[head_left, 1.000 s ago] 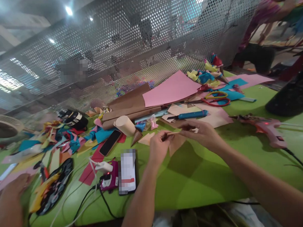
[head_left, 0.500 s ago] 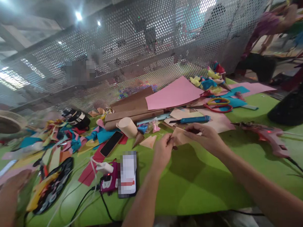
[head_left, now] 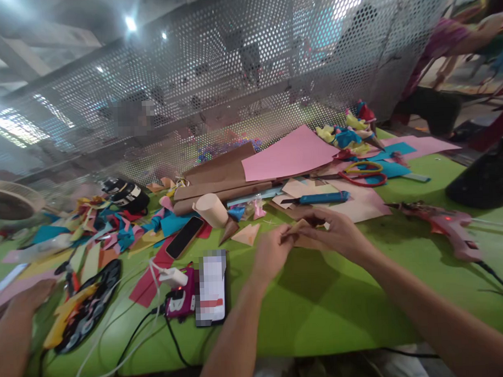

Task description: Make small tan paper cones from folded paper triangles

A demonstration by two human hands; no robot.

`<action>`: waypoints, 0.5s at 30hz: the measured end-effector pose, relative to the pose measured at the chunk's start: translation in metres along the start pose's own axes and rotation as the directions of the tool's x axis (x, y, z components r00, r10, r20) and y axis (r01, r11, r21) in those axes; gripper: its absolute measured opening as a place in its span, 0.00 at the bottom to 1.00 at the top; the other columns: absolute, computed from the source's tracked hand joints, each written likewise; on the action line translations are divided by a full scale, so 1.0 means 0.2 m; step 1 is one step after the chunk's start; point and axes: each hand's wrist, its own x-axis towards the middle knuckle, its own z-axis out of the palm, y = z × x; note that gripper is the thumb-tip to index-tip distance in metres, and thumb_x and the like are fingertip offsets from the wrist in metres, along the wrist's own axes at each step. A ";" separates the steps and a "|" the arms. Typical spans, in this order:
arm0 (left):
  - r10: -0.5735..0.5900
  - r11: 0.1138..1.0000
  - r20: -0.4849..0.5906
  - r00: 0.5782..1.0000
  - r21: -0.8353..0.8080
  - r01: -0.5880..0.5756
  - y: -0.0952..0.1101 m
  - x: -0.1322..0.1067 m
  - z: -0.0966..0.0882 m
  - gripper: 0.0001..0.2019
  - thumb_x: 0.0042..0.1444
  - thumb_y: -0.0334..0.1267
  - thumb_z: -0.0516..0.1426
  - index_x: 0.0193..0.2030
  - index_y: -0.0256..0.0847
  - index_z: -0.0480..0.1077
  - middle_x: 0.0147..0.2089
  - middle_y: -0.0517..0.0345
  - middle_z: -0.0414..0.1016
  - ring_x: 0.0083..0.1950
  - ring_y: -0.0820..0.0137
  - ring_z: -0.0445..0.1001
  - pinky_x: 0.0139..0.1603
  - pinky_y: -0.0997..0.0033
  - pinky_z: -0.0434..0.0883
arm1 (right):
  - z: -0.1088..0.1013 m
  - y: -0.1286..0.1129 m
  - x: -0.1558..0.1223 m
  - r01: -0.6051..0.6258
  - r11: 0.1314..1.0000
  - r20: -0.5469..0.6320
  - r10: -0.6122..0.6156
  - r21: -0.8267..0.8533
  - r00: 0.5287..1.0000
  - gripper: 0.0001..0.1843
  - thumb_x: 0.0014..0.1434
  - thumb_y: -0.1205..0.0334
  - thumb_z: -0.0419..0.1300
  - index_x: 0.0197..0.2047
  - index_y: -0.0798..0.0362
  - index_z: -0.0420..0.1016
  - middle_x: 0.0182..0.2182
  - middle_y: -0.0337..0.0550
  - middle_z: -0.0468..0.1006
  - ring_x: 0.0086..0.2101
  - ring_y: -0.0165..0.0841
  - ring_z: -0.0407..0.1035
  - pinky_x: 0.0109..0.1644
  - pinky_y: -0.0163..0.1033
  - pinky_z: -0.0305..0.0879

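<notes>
Over the green table (head_left: 322, 312), my left hand (head_left: 270, 254) and my right hand (head_left: 339, 232) meet on a small piece of tan paper (head_left: 299, 231). Both hands pinch it, and it folds between the fingertips just above the table. A small brown paper cone (head_left: 228, 229) and a tan paper triangle (head_left: 247, 234) lie just left of my left hand. A rolled beige paper tube (head_left: 211, 209) lies behind them.
A pink glue gun (head_left: 446, 225) with a cable lies at the right. A blue craft knife (head_left: 320, 197), scissors (head_left: 360, 173), pink and brown sheets sit behind. Two phones (head_left: 211, 289), a charger and coloured scraps lie left. Another person's hand (head_left: 26, 298) rests far left. A perforated metal screen stands behind the table.
My hands have drawn closer together and the tan paper has gone from a flat sheet held up to a folded shape between my fingers. The other person's hand shifted slightly.
</notes>
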 end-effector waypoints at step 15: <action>-0.183 0.762 -0.080 0.980 -0.641 0.090 0.01 0.01 0.15 0.20 0.51 0.55 0.66 0.36 0.38 0.74 0.32 0.57 0.75 0.35 0.69 0.73 0.36 0.71 0.70 | 0.05 0.00 -0.02 -0.113 0.907 -0.189 0.205 0.406 0.960 0.22 0.45 0.43 0.72 0.27 0.50 0.71 0.24 0.36 0.68 0.27 0.30 0.60 0.29 0.36 0.56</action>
